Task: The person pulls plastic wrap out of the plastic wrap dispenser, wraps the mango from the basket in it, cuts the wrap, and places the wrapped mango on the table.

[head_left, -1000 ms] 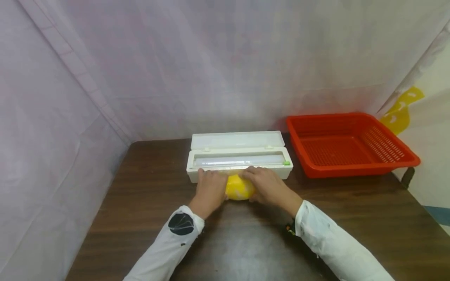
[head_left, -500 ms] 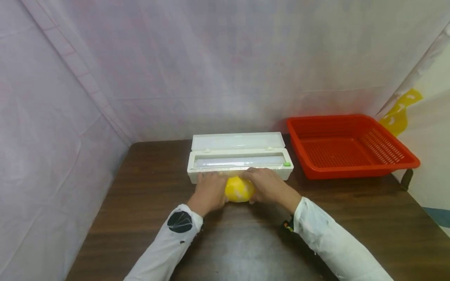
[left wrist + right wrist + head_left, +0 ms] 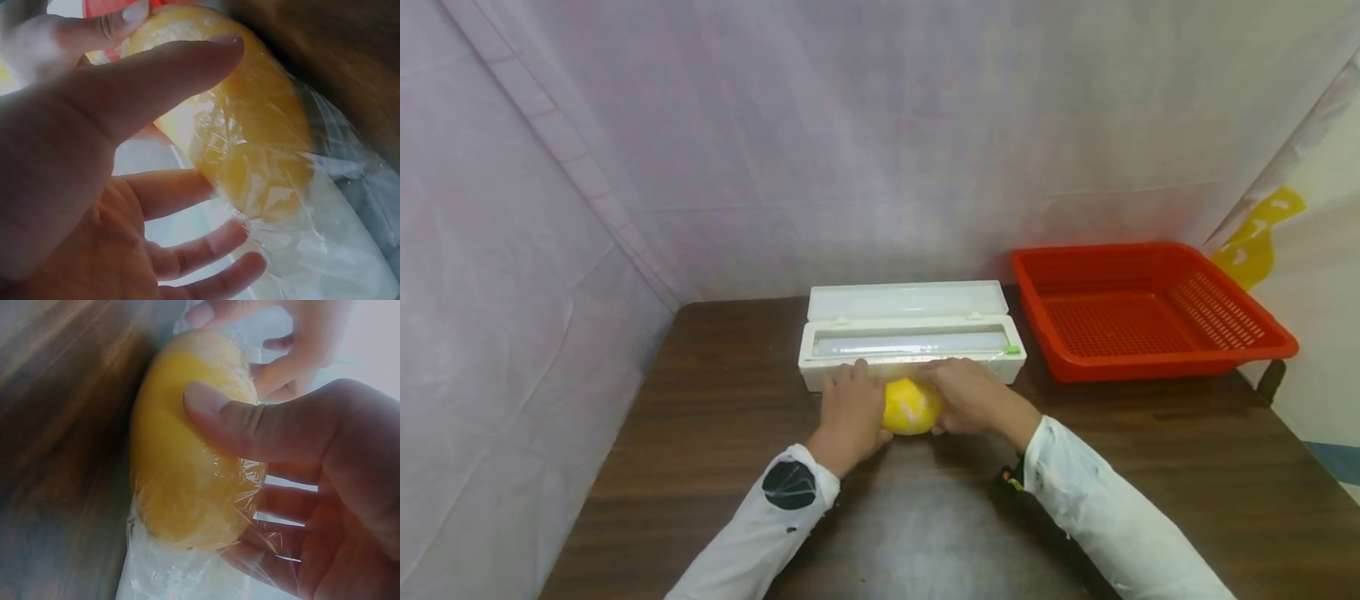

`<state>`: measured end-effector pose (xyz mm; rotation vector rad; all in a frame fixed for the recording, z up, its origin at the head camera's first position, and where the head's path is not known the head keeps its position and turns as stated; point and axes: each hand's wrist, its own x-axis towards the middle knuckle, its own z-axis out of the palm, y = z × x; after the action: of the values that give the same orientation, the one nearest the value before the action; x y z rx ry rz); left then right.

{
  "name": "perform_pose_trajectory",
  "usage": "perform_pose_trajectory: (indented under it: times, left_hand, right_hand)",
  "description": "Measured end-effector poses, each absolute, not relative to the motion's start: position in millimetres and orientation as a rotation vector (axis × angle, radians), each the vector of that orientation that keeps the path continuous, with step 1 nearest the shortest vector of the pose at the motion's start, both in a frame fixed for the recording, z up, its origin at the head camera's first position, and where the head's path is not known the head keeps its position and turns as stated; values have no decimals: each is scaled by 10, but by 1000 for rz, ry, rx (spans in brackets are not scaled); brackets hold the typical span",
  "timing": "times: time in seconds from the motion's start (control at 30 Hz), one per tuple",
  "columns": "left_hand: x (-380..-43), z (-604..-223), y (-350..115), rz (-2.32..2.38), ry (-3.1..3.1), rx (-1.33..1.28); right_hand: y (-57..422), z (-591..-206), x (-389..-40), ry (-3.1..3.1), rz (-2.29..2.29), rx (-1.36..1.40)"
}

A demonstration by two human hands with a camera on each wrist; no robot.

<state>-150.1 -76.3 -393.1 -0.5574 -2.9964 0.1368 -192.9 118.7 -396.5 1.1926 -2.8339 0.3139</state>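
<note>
A yellow, oval mango [image 3: 912, 408] lies on its side at the middle of the table, with clear cling film [image 3: 284, 200] stretched over its skin and creased at its end. At its left end is my left hand [image 3: 850, 417]; the thumb lies over the film-covered fruit and the index fingertip meets its far side, while the other fingers are spread by the loose film. My right hand [image 3: 977, 396] grips the other end, thumb [image 3: 240, 425] on the near side and fingers behind. Film runs from the mango towards the white cling film dispenser [image 3: 912, 371].
The dispenser stands just behind the hands with its lid [image 3: 910, 302] tipped back, a film roll [image 3: 910, 343] inside and a green slider [image 3: 1012, 350] at its right end. A red plastic basket [image 3: 1157, 362] sits at the table's back right. White sheeting [image 3: 880, 167] hangs behind.
My left hand's fingers have lifted and straightened towards the dispenser. The mango has shifted slightly towards me, and my right hand has kept its grip.
</note>
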Motion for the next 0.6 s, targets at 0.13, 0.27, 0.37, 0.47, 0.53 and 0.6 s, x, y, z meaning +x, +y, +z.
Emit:
perform_pose_trajectory:
  times: [0.13, 0.27, 0.37, 0.47, 0.53, 0.6]
  left_hand:
    - [-1472, -3942, -736, 177, -2962, -580]
    - [-1483, -3967, -701, 173, -2970, -587]
    - [-1506, -4002, -667, 167, -2968, -609]
    - [-1528, -4051, -636, 158, -2955, -644]
    - [-1532, -4079, -620, 156, -2936, -658]
    - [-1535, -4105, -608, 159, -2919, -662]
  right_hand:
    - [1184, -3946, -1948, -2847, 284, 1210]
    - [1165, -3910, -1970, -2867, 298, 1235]
    - [1155, -3875, -1984, -2895, 324, 1261]
    - [1161, -3850, -1997, -2918, 354, 1296]
    - [1175, -3842, -2008, -2933, 384, 1318]
    - [1195, -3846, -2025, -2955, 401, 1326]
